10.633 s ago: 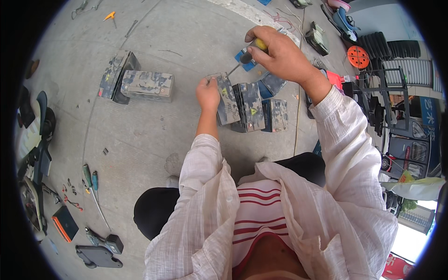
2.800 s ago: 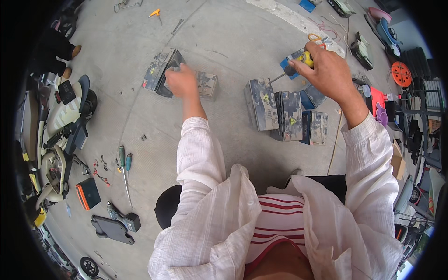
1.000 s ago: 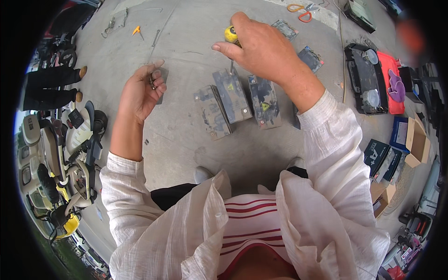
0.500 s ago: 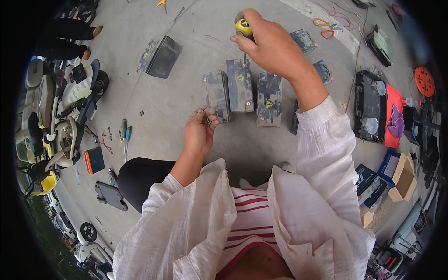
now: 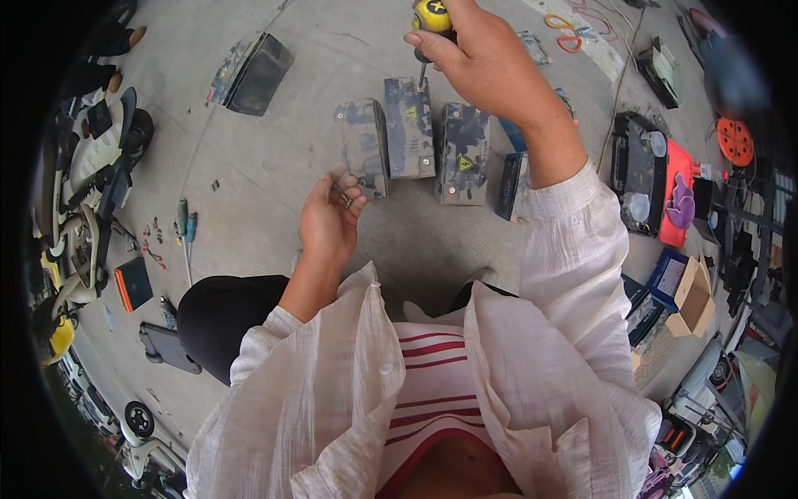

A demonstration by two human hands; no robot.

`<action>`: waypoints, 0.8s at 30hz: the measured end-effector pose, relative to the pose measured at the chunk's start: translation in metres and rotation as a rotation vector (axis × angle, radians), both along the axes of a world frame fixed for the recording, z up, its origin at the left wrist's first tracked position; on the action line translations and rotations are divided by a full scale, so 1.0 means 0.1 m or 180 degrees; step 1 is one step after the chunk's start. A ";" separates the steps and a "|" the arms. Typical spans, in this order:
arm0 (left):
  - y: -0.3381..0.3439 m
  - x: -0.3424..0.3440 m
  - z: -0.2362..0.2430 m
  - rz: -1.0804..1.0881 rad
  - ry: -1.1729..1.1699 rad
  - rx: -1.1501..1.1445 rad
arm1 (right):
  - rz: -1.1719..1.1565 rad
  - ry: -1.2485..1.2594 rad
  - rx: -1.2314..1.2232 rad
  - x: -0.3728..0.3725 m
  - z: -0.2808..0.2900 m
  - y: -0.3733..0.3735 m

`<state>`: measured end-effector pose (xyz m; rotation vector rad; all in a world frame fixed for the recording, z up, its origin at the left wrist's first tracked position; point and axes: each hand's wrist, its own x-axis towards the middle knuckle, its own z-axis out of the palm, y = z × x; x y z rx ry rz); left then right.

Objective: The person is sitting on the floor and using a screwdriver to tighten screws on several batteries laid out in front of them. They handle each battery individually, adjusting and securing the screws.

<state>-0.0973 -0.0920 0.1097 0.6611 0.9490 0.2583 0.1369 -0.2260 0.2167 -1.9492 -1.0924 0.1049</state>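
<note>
At the right of the frame, a black tool case (image 5: 625, 170) lies open, holding two round pale tubs (image 5: 638, 207), one at its upper and one at its lower end; its red lid (image 5: 677, 235) is folded out to the right and carries a purple item (image 5: 682, 202). Below it, a cardboard box (image 5: 692, 301) stands with flaps open, just beside a blue box (image 5: 667, 273). Three battery blocks are arranged in a row at upper centre: left block (image 5: 360, 141), middle block (image 5: 407, 137) and right block (image 5: 465, 150). Each has a dusty, mottled grey-blue casing; the middle and right blocks bear a yellow triangular label. A metal terminal is visible near the lower right corner of the middle block. The right grip (image 5: 492, 73) is closed around the yellow-and-black handle of a screwdriver (image 5: 433, 18); the shaft runs down to the upper right corner of the middle block, where seating of the tip cannot be determined. The left grip (image 5: 327, 218) is narrow, its curled fingers retaining small metal pieces (image 5: 345, 200) beside the lower end of the left block. The supporting surface is a grey concrete floor (image 5: 274, 175). Orange-handled scissors (image 5: 568, 41) lie at upper right; scooter parts (image 5: 98, 154) occupy the left edge.
</note>
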 end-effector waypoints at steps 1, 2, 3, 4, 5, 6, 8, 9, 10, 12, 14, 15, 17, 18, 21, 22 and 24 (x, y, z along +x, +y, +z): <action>0.01 0.01 0.01 -0.0007 0.0003 -0.0002 | -0.0089 -0.0112 0.0032 -0.01 0.00 0.00; 0.01 0.01 0.02 -0.0011 0.0007 -0.0002 | -0.0177 -0.0223 0.0066 -0.02 -0.02 0.00; 0.02 0.01 0.03 -0.0021 -0.0002 -0.0007 | -0.0263 -0.0334 0.0102 -0.03 -0.02 0.00; 0.02 0.01 0.03 -0.0033 -0.0016 -0.0026 | -0.0321 -0.0355 0.0049 -0.04 -0.02 0.02; 0.03 0.01 0.03 -0.0047 -0.0029 -0.0042 | -0.0380 -0.0376 -0.0002 -0.05 -0.01 0.04; 0.02 -0.01 0.04 -0.0045 0.0004 -0.0049 | -0.0441 -0.0396 -0.0049 -0.06 0.00 0.04; 0.00 -0.03 0.08 -0.0031 0.0062 -0.0041 | -0.0735 -0.0468 0.0094 -0.11 0.06 0.00; 0.01 -0.02 0.09 -0.0037 0.0067 -0.0040 | -0.0885 -0.0501 0.0169 -0.10 0.09 -0.03; 0.00 -0.02 0.09 -0.0050 0.0076 -0.0059 | -0.0828 -0.0376 0.0488 -0.07 0.12 -0.08; -0.02 -0.02 0.11 -0.0056 0.0116 -0.0080 | -0.0714 -0.0122 0.1127 0.02 0.20 -0.20; -0.03 -0.01 0.11 -0.0043 0.0163 -0.0082 | -0.0749 -0.0491 0.0830 0.06 0.29 -0.30; -0.03 -0.02 0.12 -0.0033 0.0136 -0.0076 | -0.0766 -0.0675 0.0679 0.07 0.32 -0.36; -0.05 -0.02 0.14 -0.0023 0.0090 -0.0047 | -0.0793 -0.0596 0.0368 0.05 0.29 -0.49; -0.07 -0.01 0.15 -0.0063 0.0081 -0.0050 | -0.0806 -0.0437 0.0292 0.03 0.29 -0.53; -0.12 0.01 0.15 -0.0147 0.0072 -0.0079 | -0.0813 -0.0169 0.0234 0.02 0.24 -0.60; -0.13 0.00 0.15 -0.0141 0.0076 -0.0080 | -0.0823 -0.0080 0.0218 0.00 0.24 -0.60; -0.15 0.00 0.14 -0.0130 0.0082 -0.0080 | -0.0828 0.0008 0.0152 0.00 0.21 -0.63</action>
